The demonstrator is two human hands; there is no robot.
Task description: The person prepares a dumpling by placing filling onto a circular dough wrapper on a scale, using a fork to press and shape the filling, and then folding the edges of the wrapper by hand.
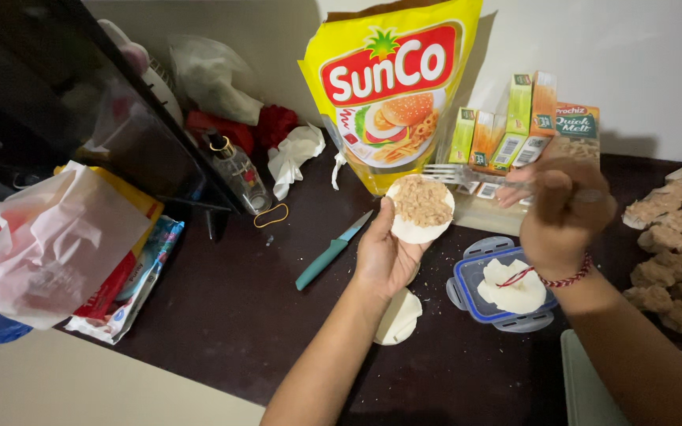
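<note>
Dark desk [222, 315] | crumb-topped round wrapper [420, 209] cupped in left hand [384, 256] | fork [451, 173] clasped in blurred right hand [566, 217] over back edge

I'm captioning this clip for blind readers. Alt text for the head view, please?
A left hand holds a round white wrapper topped with brownish filling; the blurred right hand hovers above a small blue-rimmed container on a dark table.

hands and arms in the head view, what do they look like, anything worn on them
Both forearms are bare, with no sleeves or gloves in view. The right hand has a thin braided red and white string bracelet around the wrist, with a loose strand trailing off it, and it is motion-blurred. The left hand shows nothing worn on its wrist or fingers.
</note>
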